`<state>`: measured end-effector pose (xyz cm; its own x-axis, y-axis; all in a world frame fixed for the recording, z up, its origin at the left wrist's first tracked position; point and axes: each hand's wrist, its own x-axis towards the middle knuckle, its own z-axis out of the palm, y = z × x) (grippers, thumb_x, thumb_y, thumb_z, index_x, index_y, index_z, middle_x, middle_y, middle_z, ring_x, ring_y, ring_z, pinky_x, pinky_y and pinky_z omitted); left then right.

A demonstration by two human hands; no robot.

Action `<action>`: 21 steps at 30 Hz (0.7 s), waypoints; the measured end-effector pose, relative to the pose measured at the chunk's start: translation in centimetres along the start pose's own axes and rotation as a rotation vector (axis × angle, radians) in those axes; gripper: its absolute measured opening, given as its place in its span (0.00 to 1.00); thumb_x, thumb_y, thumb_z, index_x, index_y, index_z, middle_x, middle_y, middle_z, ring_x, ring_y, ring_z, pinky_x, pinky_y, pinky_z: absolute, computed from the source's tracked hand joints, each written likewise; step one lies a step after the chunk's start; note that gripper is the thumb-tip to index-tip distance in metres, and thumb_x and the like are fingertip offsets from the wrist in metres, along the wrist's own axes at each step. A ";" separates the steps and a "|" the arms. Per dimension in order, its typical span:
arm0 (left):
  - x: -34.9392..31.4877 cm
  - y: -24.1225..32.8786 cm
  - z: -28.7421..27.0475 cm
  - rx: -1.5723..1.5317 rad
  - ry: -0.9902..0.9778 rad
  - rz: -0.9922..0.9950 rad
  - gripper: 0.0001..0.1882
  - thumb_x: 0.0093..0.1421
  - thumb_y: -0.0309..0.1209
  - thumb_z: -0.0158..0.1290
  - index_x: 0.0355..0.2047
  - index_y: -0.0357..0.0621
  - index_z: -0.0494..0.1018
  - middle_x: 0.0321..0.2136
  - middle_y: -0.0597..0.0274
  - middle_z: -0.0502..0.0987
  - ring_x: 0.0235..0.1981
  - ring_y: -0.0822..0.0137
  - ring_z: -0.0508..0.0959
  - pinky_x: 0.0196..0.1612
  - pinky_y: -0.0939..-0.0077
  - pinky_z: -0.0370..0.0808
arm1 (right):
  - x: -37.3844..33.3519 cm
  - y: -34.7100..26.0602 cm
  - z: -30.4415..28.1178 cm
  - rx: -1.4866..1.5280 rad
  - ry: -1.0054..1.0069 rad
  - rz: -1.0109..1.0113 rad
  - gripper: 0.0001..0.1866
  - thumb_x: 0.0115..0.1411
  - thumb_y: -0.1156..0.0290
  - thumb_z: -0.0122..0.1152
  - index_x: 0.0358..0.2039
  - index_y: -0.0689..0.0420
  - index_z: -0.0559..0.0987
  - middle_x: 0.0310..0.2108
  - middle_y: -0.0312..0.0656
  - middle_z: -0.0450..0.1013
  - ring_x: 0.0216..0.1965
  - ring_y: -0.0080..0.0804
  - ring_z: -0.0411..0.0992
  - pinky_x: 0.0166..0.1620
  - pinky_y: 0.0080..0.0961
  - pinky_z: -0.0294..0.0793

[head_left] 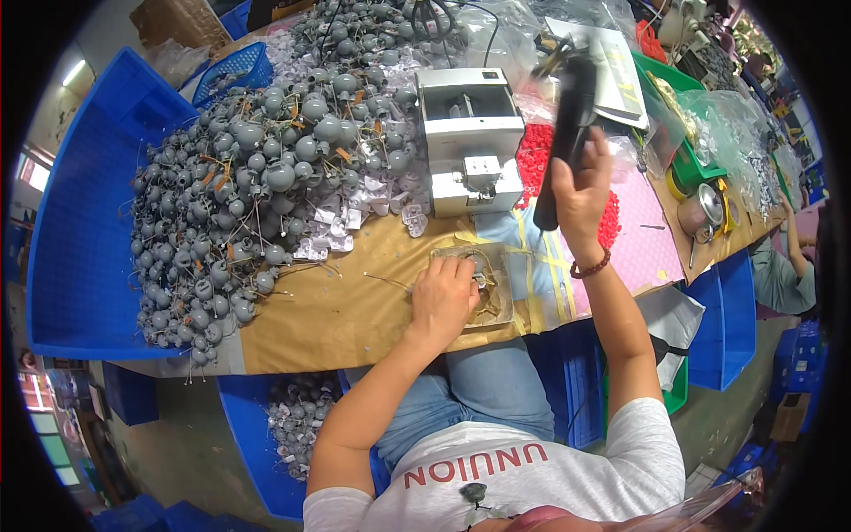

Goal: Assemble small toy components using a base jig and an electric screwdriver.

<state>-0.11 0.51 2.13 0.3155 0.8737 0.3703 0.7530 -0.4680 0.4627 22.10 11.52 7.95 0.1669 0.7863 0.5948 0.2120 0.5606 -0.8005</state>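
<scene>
My left hand is closed over a small grey rounded part, pressing it into a shallow taped holder at the table's front edge. The fingers hide most of that part, and a thin wire sticks out to the left of the hand. Raised to the right, my right hand is around a black electric screwdriver. The tool is tilted and blurred by motion, its thin tip pointing down toward the table, apart from the holder. Behind my left hand stands a white screw feeder.
A large heap of grey bulb-shaped parts with wires covers the table's left, beside a blue bin. White plastic pieces lie next to it. Red small parts, a metal mug and a green crate are at right.
</scene>
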 end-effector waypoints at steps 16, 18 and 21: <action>0.1 0.2 -0.1 -0.010 -0.007 -0.005 0.18 0.52 0.29 0.63 0.44 0.41 0.77 0.36 0.56 0.77 0.40 0.52 0.76 0.42 0.57 0.76 | 6.4 -2.0 8.8 0.335 -0.164 0.075 0.19 0.58 0.78 0.69 0.47 0.60 0.70 0.27 0.34 0.75 0.25 0.21 0.75 0.29 0.22 0.76; 0.0 0.2 -0.2 -0.009 -0.001 -0.007 0.18 0.52 0.29 0.63 0.44 0.41 0.77 0.36 0.56 0.78 0.40 0.52 0.76 0.42 0.57 0.76 | 6.3 -1.6 9.3 0.307 -0.187 0.147 0.21 0.58 0.78 0.69 0.49 0.60 0.69 0.27 0.33 0.74 0.24 0.20 0.73 0.28 0.22 0.74; -0.1 -0.1 0.0 -0.009 0.009 -0.004 0.19 0.52 0.29 0.63 0.45 0.41 0.77 0.36 0.56 0.77 0.39 0.52 0.76 0.43 0.58 0.76 | 5.1 -2.5 9.0 0.299 -0.237 0.272 0.22 0.57 0.79 0.69 0.49 0.59 0.69 0.28 0.34 0.73 0.24 0.20 0.74 0.29 0.21 0.74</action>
<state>-0.24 0.47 2.04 0.3069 0.8745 0.3755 0.7493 -0.4653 0.4712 13.72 16.54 12.32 -0.0537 0.9332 0.3554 -0.1015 0.3490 -0.9316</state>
